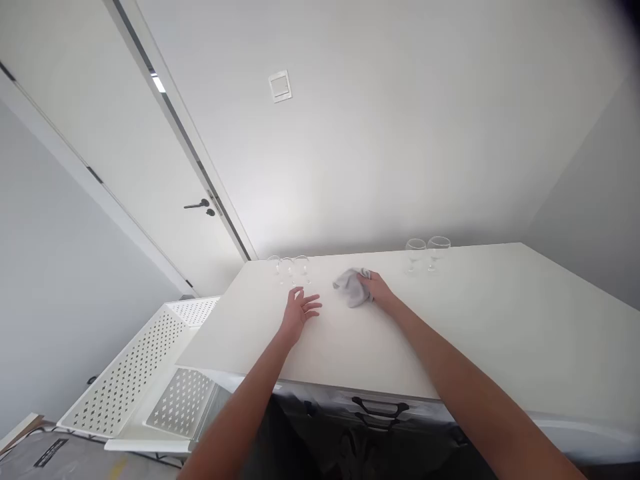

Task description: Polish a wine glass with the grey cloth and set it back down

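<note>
My right hand (379, 289) is closed on a crumpled grey cloth (351, 287) that rests on the white tabletop (480, 333). My left hand (300, 311) hovers just over the table with its fingers spread, holding nothing. Just beyond the left hand, three clear wine glasses (293, 267) stand near the back edge. Two more clear glasses (427, 252) stand at the back, right of the cloth.
A white wall with a switch plate (280, 86) rises behind the table. A white door with a black handle (200, 206) is at the left. Perforated white panels (135, 367) lie low at the left. Dark drawer handles (380, 410) show under the table's front edge.
</note>
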`<state>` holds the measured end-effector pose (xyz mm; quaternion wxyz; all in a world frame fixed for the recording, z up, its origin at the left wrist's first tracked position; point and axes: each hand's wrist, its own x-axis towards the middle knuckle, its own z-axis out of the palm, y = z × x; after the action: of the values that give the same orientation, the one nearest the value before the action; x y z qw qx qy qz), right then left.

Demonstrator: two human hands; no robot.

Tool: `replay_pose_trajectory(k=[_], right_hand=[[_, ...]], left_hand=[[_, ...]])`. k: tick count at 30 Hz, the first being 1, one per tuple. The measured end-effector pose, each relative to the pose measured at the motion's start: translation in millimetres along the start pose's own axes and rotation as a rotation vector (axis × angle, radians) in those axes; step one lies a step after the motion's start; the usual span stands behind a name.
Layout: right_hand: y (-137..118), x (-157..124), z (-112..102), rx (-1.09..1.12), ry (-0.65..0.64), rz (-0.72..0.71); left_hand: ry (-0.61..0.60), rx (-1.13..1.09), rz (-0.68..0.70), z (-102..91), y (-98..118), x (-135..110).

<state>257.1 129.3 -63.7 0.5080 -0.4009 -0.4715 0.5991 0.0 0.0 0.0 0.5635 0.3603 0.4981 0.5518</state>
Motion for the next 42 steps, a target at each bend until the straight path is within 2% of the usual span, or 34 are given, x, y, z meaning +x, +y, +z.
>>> replay_pose_trajectory(k=[2,4,11,17,23,26,28,30,32,35,37,39,40,42], right_hand=[[-1,1,0,-0.027,-0.013,-0.006],[0,2,0,-0.056,-0.037,0.000],[7,9,-1,-0.104,-0.046,0.030],[2,5,2,-0.034,0.007,0.046],[3,4,1,0.012,0.067,0.022],[-1,2,3,-0.062,0.224,-0.106],[-6,-4,6,-0.187,0.353,-0.230],[-11,-11,10,-0.328,0.423,-0.329],[-14,-17,14,-0.443,0.430,-0.399],[-16,-22,21,-0.554,0.382,-0.450],[-16,-24,25,-0.596,0.330,-0.447],[-17,-24,28,-0.602,0.275,-0.426],[-17,-23,28,-0.575,0.275,-0.406],[-16,-23,28,-0.515,0.307,-0.335]], left_hand=[[0.097,0.091,0.042,11.3,-5,18],[0.138,0.133,0.066,17.1,-10,32],[0.138,0.039,0.078,23.7,-26,67],[0.049,-0.254,0.035,28.9,-31,90],[-0.021,-0.403,0.144,30.9,-35,98],[-0.045,-0.390,0.176,40.0,-45,96],[-0.061,-0.303,0.227,49.2,-54,91],[-0.022,-0.184,0.284,58.8,-62,87],[0.055,-0.110,0.329,67.4,-67,86],[0.140,-0.098,0.326,78.0,-69,90],[0.107,-0.101,0.330,84.1,-67,97],[-0.007,-0.087,0.330,89.6,-65,106],[-0.056,-0.075,0.324,92.0,-64,111],[-0.064,-0.064,0.328,95.4,-64,118]])
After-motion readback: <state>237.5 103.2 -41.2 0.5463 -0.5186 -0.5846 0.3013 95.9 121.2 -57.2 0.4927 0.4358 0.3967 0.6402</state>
